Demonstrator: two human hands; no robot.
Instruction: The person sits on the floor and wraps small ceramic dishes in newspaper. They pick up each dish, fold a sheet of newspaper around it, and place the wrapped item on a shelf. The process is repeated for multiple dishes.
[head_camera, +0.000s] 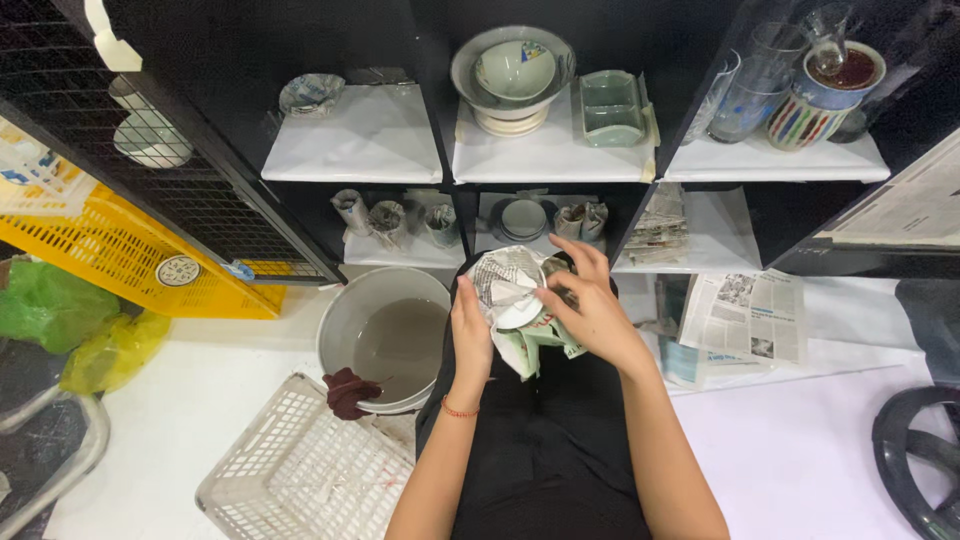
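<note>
Newspaper-wrapped green dish (522, 318), likely brittle and slick, sits between our hands: left hand (470, 335) cups its side, right hand (590, 310) pinches the paper.

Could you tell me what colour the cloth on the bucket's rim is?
Dark maroon cloth, head view.

Bright even overhead light, glare on the white shelf (548, 150), deep shadow in the dark frame around it, wide-angle bending toward the edges, mostly sharp focus.
</note>
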